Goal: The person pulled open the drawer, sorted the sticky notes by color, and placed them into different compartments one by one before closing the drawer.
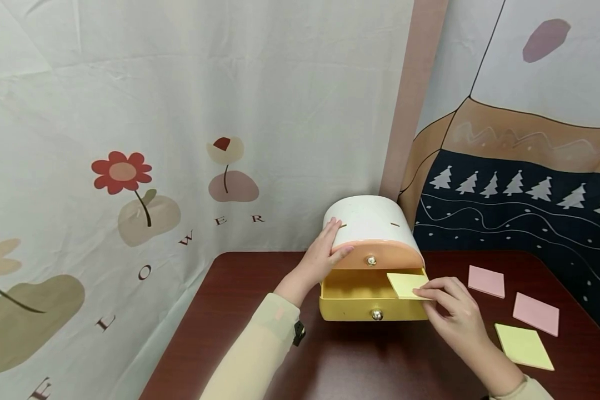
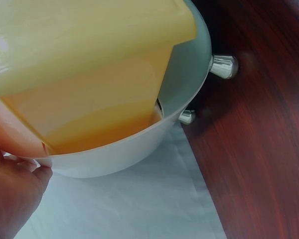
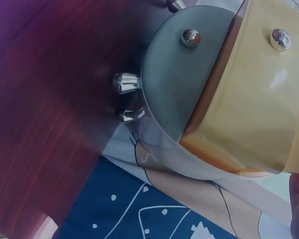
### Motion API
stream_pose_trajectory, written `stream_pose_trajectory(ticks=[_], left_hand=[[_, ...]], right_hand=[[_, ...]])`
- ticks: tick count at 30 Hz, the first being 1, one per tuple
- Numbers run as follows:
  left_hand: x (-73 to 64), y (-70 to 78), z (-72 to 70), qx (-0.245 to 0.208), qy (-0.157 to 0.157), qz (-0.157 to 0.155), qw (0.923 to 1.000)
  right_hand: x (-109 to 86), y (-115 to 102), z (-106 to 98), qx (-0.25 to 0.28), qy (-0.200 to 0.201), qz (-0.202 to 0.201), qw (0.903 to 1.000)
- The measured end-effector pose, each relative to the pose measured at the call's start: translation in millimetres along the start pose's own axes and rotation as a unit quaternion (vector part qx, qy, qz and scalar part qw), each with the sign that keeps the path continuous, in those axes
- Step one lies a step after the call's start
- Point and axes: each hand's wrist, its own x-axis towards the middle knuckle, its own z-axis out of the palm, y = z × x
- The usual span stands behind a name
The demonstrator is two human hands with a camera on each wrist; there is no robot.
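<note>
A small rounded drawer cabinet [image 1: 367, 214] with a white shell stands on the table, its yellow drawer [image 1: 344, 309] pulled out. Above that, the orange drawer [image 1: 392, 258] is closed. My left hand [image 1: 316, 260] rests with extended fingers against the cabinet's left side, the thumb near the orange drawer. Between thumb and fingers, my right hand [image 1: 455, 311] pinches a yellow sticky note pad [image 1: 402, 283] over the right part of the yellow drawer. In the right wrist view a grey-green lower drawer [image 3: 182, 82] is closed; only fingertips of the right hand show at the edge.
To the right on the dark red table [image 1: 220, 316] lie two pink sticky note pads, one farther back [image 1: 486, 281] and one nearer [image 1: 537, 314], plus another yellow pad [image 1: 524, 345]. Printed cloth [image 1: 300, 111] hangs behind. The cabinet stands on silver feet [image 3: 125, 82].
</note>
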Motion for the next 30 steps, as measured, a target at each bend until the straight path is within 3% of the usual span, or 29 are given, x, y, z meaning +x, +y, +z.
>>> stream_pose_trajectory(ticks=[15,20,30], left_hand=[[-0.8,0.3,0.2,-0.004,0.0,0.005,1.0],[-1.5,1.0,-0.8,-0.008,-0.003,0.002,1.0],[-1.2,0.4,-0.7,-0.009,0.0,0.001,1.0]], right_hand=[[7.5,1.6,7.5,-0.007,-0.06,0.026,0.9978],[8.5,1.7,8.2,-0.015,-0.093,0.06,0.9938],[12.0,4.7,13.3,-0.043,-0.103,0.067,0.9915]])
